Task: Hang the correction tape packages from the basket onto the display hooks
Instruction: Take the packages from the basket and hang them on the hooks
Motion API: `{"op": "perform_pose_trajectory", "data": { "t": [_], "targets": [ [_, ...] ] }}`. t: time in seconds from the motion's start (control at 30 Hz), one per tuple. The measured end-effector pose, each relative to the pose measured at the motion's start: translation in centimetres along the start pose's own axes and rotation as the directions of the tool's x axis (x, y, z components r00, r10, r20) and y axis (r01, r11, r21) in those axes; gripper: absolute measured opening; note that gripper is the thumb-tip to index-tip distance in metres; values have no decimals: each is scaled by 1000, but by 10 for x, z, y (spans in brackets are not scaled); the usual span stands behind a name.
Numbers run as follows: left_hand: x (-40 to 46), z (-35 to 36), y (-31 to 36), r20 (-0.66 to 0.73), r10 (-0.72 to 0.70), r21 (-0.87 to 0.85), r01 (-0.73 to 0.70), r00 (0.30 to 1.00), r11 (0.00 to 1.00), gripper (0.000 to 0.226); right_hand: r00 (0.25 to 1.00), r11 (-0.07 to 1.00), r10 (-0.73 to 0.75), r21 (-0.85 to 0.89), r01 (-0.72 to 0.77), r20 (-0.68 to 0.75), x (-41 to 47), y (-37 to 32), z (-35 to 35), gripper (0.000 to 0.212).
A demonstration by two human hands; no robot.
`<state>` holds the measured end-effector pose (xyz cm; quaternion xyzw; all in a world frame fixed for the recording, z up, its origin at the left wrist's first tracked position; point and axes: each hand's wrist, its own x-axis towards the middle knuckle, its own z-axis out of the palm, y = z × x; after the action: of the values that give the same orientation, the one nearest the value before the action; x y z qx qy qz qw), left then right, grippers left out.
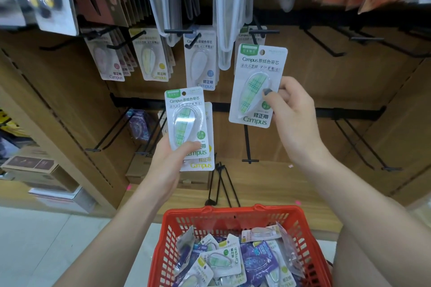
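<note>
At one o'clock my right hand pinches a green package just below its hook; I should line up the hole squarely. My left hand grips spare packages; the basket waits at six.

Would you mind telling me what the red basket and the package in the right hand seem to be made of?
The red basket looks like moulded plastic: uniform colour and a slotted lattice wall. The green package in the right hand seems to be a printed card back under a clear plastic blister, judging by the glossy transparent dome over the tape.

Wooden shelving — pale floor
</note>
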<state>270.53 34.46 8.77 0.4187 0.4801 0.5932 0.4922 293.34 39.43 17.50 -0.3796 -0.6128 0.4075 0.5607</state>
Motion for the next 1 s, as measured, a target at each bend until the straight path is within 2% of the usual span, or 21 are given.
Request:
{"op": "perform_pose_trajectory", "data": {
  "t": [0.23,0.57,0.8,1.0],
  "targets": [
    [1,2,0,2,1,57,-1,1000,998,42,994,999,-41,-15,40,-101,2,-9,7,12],
    [3,2,0,11,6,84,-6,1000,996,48,987,998,-46,-39,40,-155,-3,-7,10,11],
    [4,5,0,28,17,85,-20,999,996,50,968,983,153,-66,-169,-200,56,15,15,12],
    [5,5,2,36,21,104,-25,999,994,46,962,937,161,-270,-220,-222,120,41,20,17]
  ]
}}
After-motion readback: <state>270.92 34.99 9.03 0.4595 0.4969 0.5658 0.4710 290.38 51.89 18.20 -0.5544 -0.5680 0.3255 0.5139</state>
